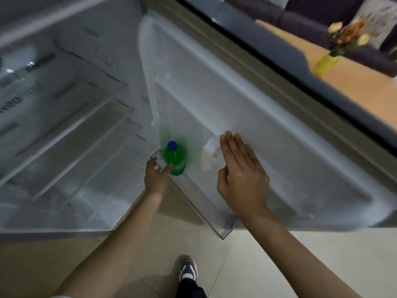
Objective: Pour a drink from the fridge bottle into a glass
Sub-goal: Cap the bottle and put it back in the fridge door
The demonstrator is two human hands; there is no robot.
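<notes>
A green bottle [176, 158] with a blue cap stands upright in the clear lower bin [206, 211] of the open fridge door [268, 134]. My left hand [155, 177] is just in front of the bottle, fingers apart, with a fingertip touching or nearly touching its side. My right hand [241, 175] lies flat against the inner face of the door, fingers straight and holding nothing. No glass is in view.
The fridge interior [64, 136] with glass shelves opens to the left. A wooden table [354, 82] with a yellow vase of flowers [335, 50] stands beyond the door. My shoe [188, 269] rests on the pale tiled floor.
</notes>
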